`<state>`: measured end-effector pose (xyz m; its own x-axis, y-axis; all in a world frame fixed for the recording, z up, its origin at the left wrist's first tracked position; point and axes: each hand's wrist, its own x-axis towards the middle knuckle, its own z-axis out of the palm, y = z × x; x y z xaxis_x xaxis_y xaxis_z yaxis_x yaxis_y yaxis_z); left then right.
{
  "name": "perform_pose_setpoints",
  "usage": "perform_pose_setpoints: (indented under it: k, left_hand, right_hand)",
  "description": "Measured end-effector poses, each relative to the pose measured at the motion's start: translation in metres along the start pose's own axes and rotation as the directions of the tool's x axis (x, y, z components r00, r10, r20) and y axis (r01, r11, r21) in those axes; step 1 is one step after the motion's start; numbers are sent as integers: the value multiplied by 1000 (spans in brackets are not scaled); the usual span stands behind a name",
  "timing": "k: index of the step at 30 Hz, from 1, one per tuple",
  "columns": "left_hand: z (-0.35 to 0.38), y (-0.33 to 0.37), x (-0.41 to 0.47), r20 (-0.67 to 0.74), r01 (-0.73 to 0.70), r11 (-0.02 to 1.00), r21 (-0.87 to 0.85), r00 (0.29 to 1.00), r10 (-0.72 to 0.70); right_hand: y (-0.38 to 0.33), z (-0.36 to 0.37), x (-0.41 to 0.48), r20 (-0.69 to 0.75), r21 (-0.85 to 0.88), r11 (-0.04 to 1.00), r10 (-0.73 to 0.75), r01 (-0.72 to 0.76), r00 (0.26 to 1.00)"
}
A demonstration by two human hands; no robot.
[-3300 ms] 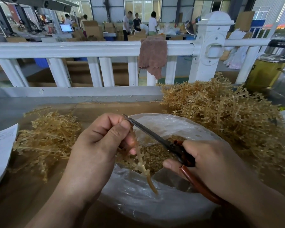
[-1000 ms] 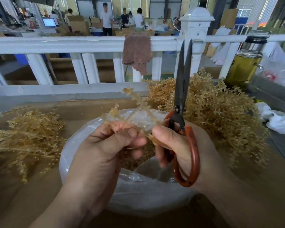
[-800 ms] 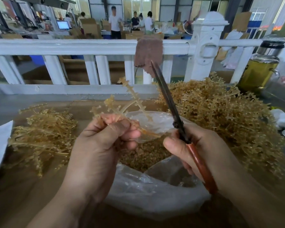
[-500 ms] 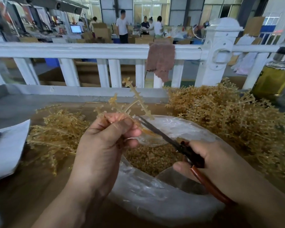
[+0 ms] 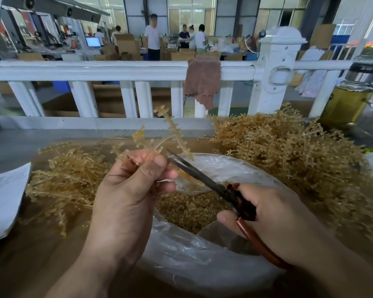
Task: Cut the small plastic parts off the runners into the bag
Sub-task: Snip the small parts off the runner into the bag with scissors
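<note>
Runner [image 5: 172,128] pinched in left hand [image 5: 128,190] over bag [image 5: 202,265]; scissors [image 5: 194,171] gripped in right hand [image 5: 278,222], blades apparently just apart.

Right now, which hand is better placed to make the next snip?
The right hand: it grips the scissors, whose blades point at the runner over the bag. The left hand only pinches that runner.

Two bare hands and forearms are all that shows of the person: the left hand [image 5: 127,190] at the near-left of the bag [image 5: 202,265], the right hand [image 5: 274,218] at its near-right. Both forearms are uncovered down to the picture's edge, and creases cross the left knuckles.
</note>
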<state>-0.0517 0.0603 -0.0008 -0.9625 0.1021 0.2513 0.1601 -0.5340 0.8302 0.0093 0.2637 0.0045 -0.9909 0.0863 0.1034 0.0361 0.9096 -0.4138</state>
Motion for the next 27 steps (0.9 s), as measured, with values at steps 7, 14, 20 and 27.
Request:
perform_pose_setpoints:
  k: [7,14,20,27]
  left_hand:
    - [-4,-1,4,-11,-45,998,52,999,46]
    - [-7,-3,5,-24,-44,996,74,999,46]
    - [-9,-3,4,-3,-25,997,79,1000,25]
    - [-10,-3,5,5,-61,990,130,998,61]
  right_hand:
    - [2,3,1,8,-54,998,-34,35,999]
    - [6,6,3,-31,-5,999,-50,50,998]
    - [8,7,4,-54,-15,998,-67,66,996]
    - [8,7,3,-35,35,997,-70,71,997]
